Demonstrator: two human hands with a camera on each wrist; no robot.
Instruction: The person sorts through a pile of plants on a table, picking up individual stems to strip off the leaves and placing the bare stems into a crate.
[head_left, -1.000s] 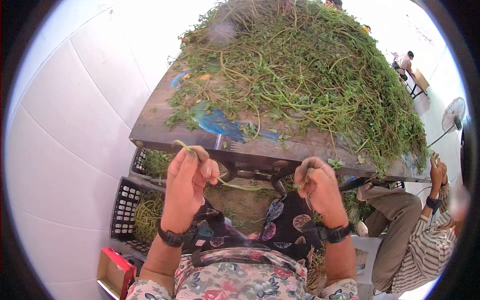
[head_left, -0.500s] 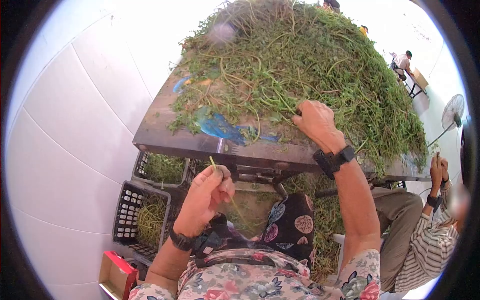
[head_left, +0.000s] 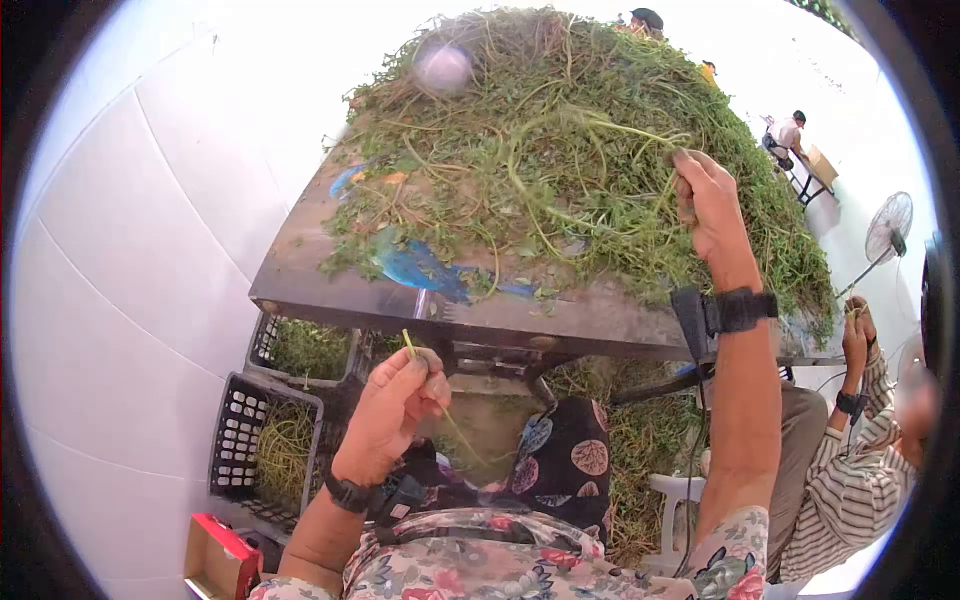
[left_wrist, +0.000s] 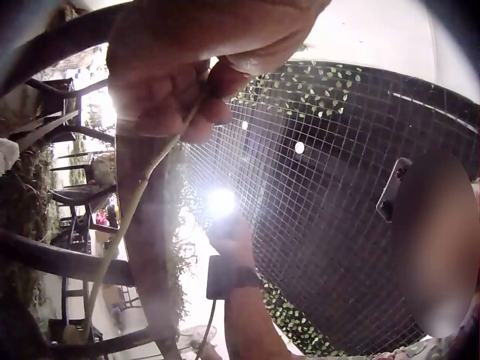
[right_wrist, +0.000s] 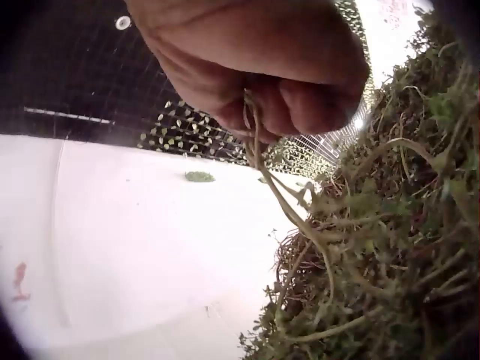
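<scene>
A thin green stem [left_wrist: 142, 187] is pinched between the thumb and fingers of my left hand [head_left: 398, 395], in front of the table's near edge. Its short end pokes up above the fingers and the longer part hangs below. My right hand [head_left: 708, 190] is raised over the right side of a heap of leafy green stems [head_left: 600, 190]. Its curled fingers grip a few long stems [right_wrist: 289, 206], which trail down into the heap in the right wrist view. The heap covers most of the wooden table [head_left: 300, 262].
Two black crates [head_left: 240, 425] with greens inside stand below the table at left, near a red box [head_left: 228, 555]. Trimmed stems litter the floor. At right sits another person in a striped shirt [head_left: 845, 490], with a standing fan [head_left: 888, 225] behind and a white chair [head_left: 672, 500] nearer.
My right hand has gone from in front of the table to the heap, then further up and right, drawing long stems along. The left hand keeps its stem, slightly lower than a second ago.
</scene>
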